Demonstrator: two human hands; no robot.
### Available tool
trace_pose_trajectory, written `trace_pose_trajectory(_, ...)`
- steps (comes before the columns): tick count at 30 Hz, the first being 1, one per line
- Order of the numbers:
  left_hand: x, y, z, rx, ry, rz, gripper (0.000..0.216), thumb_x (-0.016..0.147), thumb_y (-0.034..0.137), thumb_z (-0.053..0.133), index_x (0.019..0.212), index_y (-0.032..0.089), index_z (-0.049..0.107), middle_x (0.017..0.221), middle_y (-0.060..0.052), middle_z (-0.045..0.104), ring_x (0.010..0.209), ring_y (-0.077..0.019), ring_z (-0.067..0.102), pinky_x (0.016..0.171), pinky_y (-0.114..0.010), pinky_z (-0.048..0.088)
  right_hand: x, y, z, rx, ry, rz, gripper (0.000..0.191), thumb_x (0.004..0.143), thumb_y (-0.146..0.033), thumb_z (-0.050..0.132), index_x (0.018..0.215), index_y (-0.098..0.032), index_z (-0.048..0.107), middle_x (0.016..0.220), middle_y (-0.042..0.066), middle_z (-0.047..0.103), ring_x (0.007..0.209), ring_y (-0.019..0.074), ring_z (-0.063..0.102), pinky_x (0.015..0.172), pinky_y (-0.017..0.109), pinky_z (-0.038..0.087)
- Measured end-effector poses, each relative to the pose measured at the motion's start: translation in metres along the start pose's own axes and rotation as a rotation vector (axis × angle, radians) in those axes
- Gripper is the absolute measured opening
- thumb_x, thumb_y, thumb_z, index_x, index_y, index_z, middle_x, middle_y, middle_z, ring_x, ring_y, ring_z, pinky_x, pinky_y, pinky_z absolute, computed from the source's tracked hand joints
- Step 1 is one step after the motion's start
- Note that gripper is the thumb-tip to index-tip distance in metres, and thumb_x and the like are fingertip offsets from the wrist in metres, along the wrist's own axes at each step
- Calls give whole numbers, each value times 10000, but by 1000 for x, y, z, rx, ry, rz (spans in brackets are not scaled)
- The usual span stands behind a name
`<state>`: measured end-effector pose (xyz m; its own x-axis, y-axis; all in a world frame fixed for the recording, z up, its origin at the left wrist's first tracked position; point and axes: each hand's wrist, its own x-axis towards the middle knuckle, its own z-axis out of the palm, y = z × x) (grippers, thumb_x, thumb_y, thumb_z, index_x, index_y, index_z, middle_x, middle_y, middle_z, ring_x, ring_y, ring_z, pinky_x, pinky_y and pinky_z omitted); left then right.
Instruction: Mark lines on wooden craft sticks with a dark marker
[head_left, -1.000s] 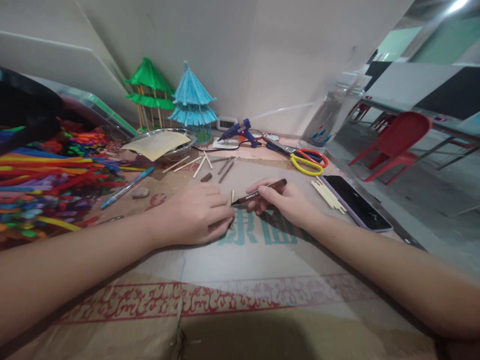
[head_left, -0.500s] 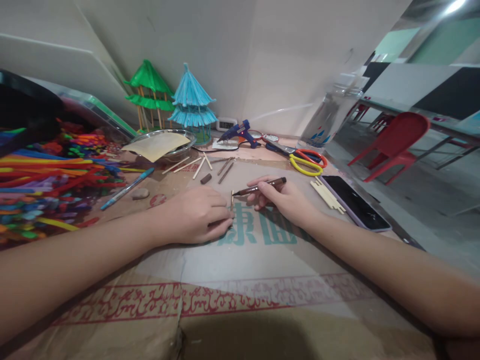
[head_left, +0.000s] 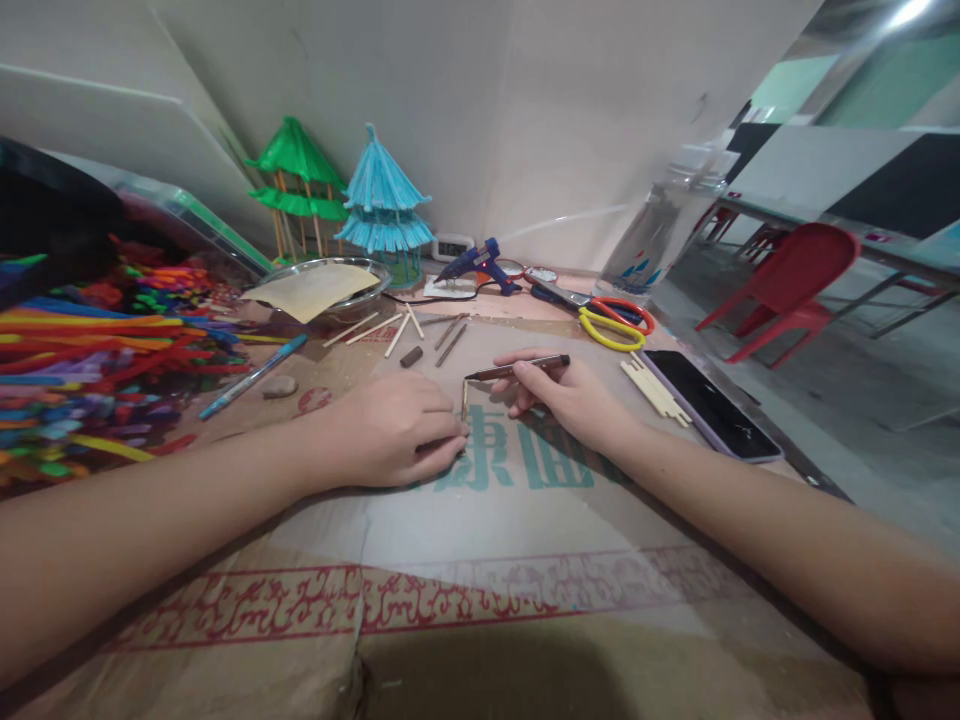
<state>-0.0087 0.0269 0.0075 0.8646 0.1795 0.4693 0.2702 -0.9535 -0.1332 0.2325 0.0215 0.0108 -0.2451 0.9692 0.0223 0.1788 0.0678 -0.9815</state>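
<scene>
Between the fingers of my right hand (head_left: 559, 390) is a brown marker (head_left: 517, 370), uncapped, its dark tip pointing left. The tip touches the upper end of a short thin wooden stick (head_left: 464, 400), which is partly coloured brown. My left hand (head_left: 401, 430) rests on the cardboard with its fingers closed on the stick's lower end. The marker's brown cap (head_left: 411, 356) lies just beyond my left hand. Brown sticks (head_left: 451, 345) lie behind the marker tip, and several pale sticks (head_left: 397, 333) are to their left.
A phone (head_left: 709, 405) and a row of pale sticks (head_left: 655, 388) lie at right. Scissors (head_left: 615, 320), a blue glue gun (head_left: 480, 265) and a bottle (head_left: 645, 240) stand behind. Pipe cleaners (head_left: 90, 370) pile up at left, near a blue pen (head_left: 255, 376) and two small pavilions (head_left: 384, 200).
The marker's tip has moved slightly up along the stick to its upper end, and the marker lies a little flatter. My left hand stays in place.
</scene>
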Motion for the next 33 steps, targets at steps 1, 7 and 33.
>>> trace_pose_trajectory(1,0,0,0,-1,0,0,277,968,259,496,803,178,704,651,-42,633,632,-176,575,589,-327,387,0,0,0,-2,-1,-5,227,936,-323,596,1081,-173,685,875,56,742,594,106,635,632,281,606)
trace_pose_trajectory(7,0,0,1,13,-5,11,282,966,257,503,782,166,696,630,-39,605,622,-176,550,590,-331,361,-2,-2,1,-13,-12,-17,207,927,-337,593,990,-166,691,774,38,730,601,114,628,637,276,592)
trace_pose_trajectory(33,1,0,1,20,33,16,307,969,249,493,742,168,683,624,-23,601,609,-163,541,586,-326,365,-3,-1,0,-33,-46,-35,248,894,-384,614,986,-168,697,761,45,733,595,128,629,621,287,554)
